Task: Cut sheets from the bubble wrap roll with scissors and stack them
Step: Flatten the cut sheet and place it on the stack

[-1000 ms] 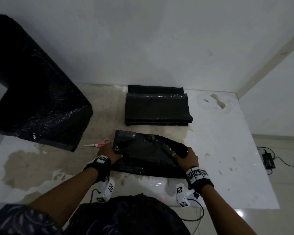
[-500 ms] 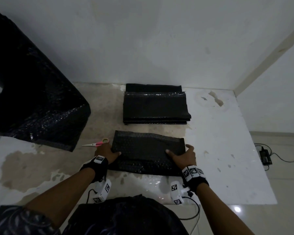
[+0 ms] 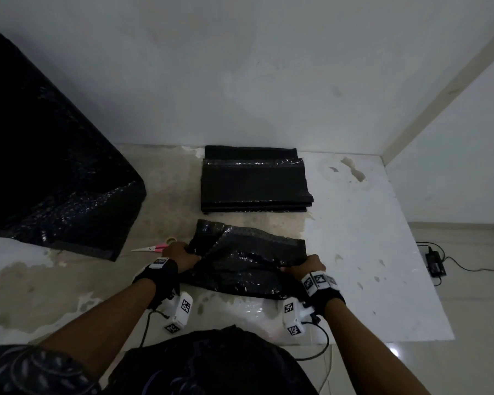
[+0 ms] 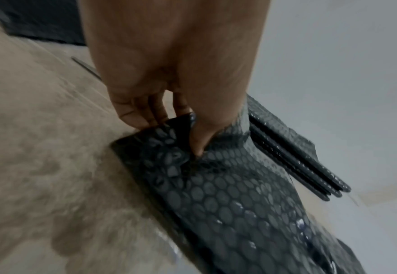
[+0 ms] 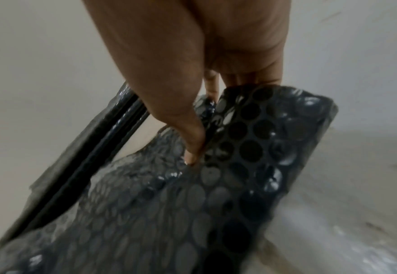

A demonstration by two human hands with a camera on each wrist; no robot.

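A folded black bubble wrap sheet (image 3: 248,260) lies crumpled on the table in front of me, its left side lifted. My left hand (image 3: 183,256) pinches its left edge, thumb on top and fingers beneath, as the left wrist view shows on the sheet (image 4: 216,185). My right hand (image 3: 304,266) pinches the right end, where the sheet (image 5: 251,148) bends up around the fingers. Behind lies the stack of folded black sheets (image 3: 254,183). The big black bubble wrap roll (image 3: 49,178) stands at the left. Pink-handled scissors (image 3: 154,247) rest beside my left hand.
The table (image 3: 368,252) is white with worn beige patches and ends against the wall at the back. Off its right edge, a black power adapter with a cable (image 3: 435,262) lies on the floor. Wrist camera cables hang near my body.
The sheet lay flat under my pressing hands half a second ago; now both hands pinch its ends and its left side is raised and crumpled.
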